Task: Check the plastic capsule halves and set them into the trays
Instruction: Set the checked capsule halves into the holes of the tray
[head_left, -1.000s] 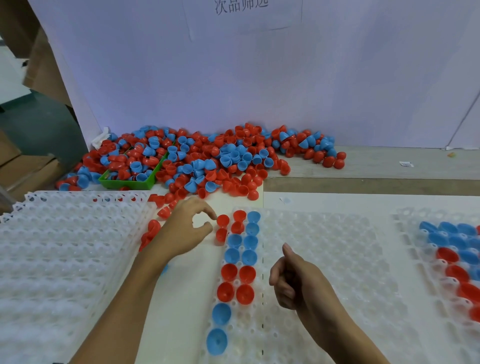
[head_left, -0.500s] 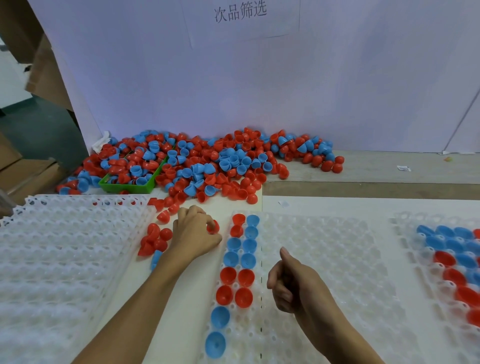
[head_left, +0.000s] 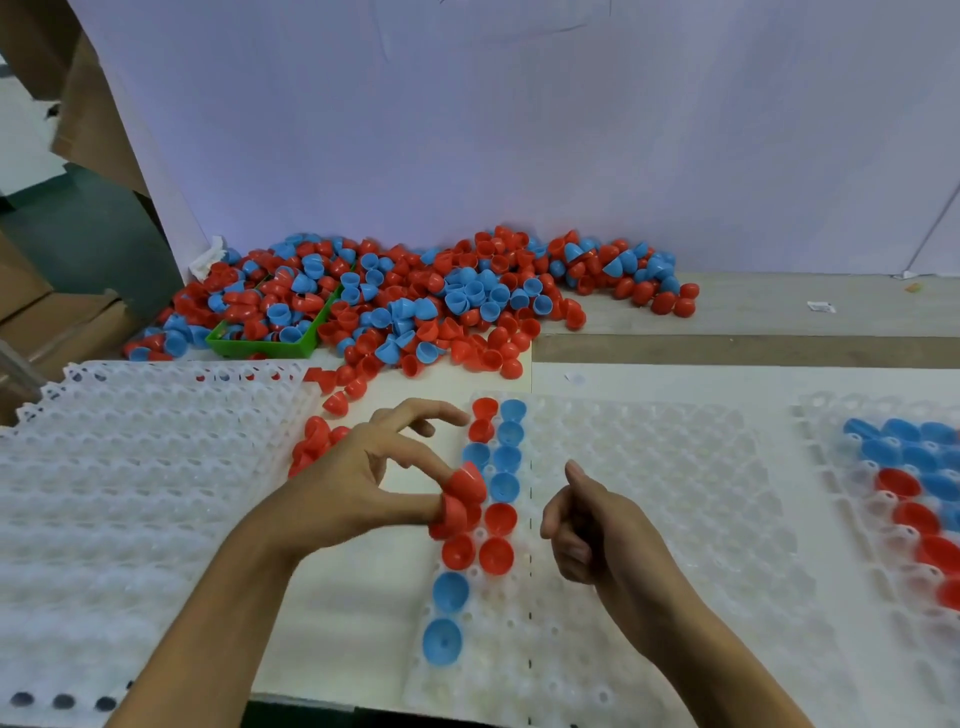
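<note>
The left hand (head_left: 358, 483) hangs over the near-left part of the middle tray (head_left: 649, 519), and it carries two red capsule halves (head_left: 460, 499) at the tips of its lower fingers (head_left: 415, 506), one stacked above the other (whether they are pinched or capped over the fingertips is hard to tell). Its upper fingers are spread and reach toward the top of the tray's filled columns. The right hand (head_left: 587, 530) rests just beside those columns with its fingers curled in and the thumb up, holding nothing that shows.

As for progress, the job looks to be at an early stage. The middle tray has only its two left columns partly filled with seated halves (head_left: 493, 488): red and blue at the far end, a run of blue, then red, then two blue ones in the leftmost column nearer the person. The rest of that tray is bare. A second tray (head_left: 821, 415) at the right edge already holds several rows of blue and red halves, though it is cut off by the frame. A large white tray (head_left: 130, 467) on the left holds nothing that I can see.

What is left is plenty: a big pile of red and blue halves (head_left: 415, 306) lies along the back of the surface (head_left: 727, 374), spilling around a green bin (head_left: 270, 343), and a small cluster of loose red halves (head_left: 317, 441) sits between the left and middle trays. The two in hand most likely go next into open pockets of the middle tray.
</note>
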